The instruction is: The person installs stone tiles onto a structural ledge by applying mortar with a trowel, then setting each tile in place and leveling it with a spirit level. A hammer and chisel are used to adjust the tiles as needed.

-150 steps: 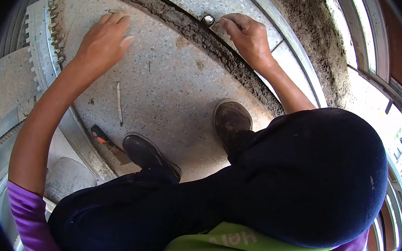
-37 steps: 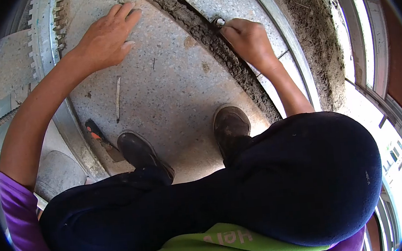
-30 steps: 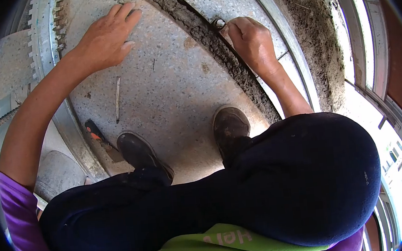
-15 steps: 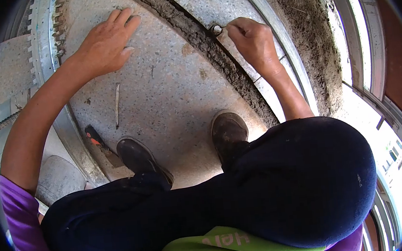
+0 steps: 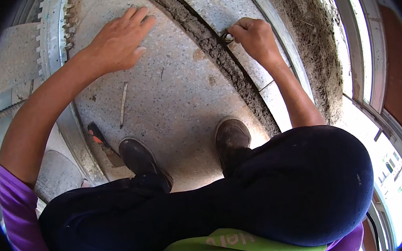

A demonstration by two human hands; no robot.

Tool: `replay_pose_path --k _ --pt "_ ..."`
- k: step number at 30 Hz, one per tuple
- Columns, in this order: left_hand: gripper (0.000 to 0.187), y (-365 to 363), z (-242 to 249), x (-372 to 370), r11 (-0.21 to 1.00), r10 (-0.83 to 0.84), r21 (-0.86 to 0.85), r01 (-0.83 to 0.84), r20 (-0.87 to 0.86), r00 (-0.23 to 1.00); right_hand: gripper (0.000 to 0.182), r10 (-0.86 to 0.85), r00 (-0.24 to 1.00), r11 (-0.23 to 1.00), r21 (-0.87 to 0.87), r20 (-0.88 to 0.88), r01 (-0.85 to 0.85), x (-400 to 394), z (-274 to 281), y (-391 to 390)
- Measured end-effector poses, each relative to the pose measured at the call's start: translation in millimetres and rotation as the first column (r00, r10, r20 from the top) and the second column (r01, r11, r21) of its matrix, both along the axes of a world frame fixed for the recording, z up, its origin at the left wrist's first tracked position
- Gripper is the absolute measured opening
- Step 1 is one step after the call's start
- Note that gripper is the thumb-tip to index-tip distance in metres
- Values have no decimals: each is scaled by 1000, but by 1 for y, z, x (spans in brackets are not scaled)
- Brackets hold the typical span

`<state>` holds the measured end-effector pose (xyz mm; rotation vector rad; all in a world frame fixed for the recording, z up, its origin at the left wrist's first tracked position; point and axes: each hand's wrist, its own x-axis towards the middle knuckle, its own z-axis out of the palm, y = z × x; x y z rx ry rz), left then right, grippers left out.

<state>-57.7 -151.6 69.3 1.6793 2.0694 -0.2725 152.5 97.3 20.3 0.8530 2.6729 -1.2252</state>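
My left hand (image 5: 119, 42) rests palm down on a speckled terrazzo slab (image 5: 169, 85), its fingers stretched out and holding nothing. With fingers pinched together, my right hand (image 5: 256, 39) is at a small pale round piece with a dark rim (image 5: 228, 37). That piece lies beside the dark gap at the edge of a narrower speckled strip (image 5: 221, 4). Whatever is between the right fingertips is too small or hidden to make out. A curved band of grey mortar (image 5: 224, 59) runs between the slab and the strip.
A thin pale stick (image 5: 123, 104) lies on the slab. Near my left boot (image 5: 139, 155) is a trowel-like tool with a black and orange handle (image 5: 98, 137). Notched metal edging (image 5: 50, 38) stands at left; a curved metal rail (image 5: 272, 14) and rough soil (image 5: 313, 44) are at right.
The view has shifted slightly, so most things sit a little further right and lower. My right hand has come closer to the small round piece. The left hand stays flat on the slab.
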Motion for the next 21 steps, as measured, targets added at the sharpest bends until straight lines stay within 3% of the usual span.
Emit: replay_pose_path --k 3,7,10,13,19,21 --pt "66 -5 -8 -1 992 -37 117 41 -37 999 24 -54 995 978 -198 89 71 -12 10 6" --pt "61 -9 -11 -1 985 -22 171 33 -63 998 22 -53 996 980 -188 75 66 -11 9 10" --pt "61 -7 -13 -3 990 -20 138 28 -55 998 22 47 998 999 5 31 -47 -11 7 5" --pt "68 -8 -13 -4 993 -27 114 31 -38 999 22 69 997 995 75 -24 -67 -10 3 7" --pt "66 -8 -14 -3 991 -19 132 24 -42 999 24 130 977 990 27 170 -136 -20 4 11" --pt "66 -7 -15 -3 994 -15 107 20 -48 999 24 73 980 992 -119 186 -51 -19 16 14"
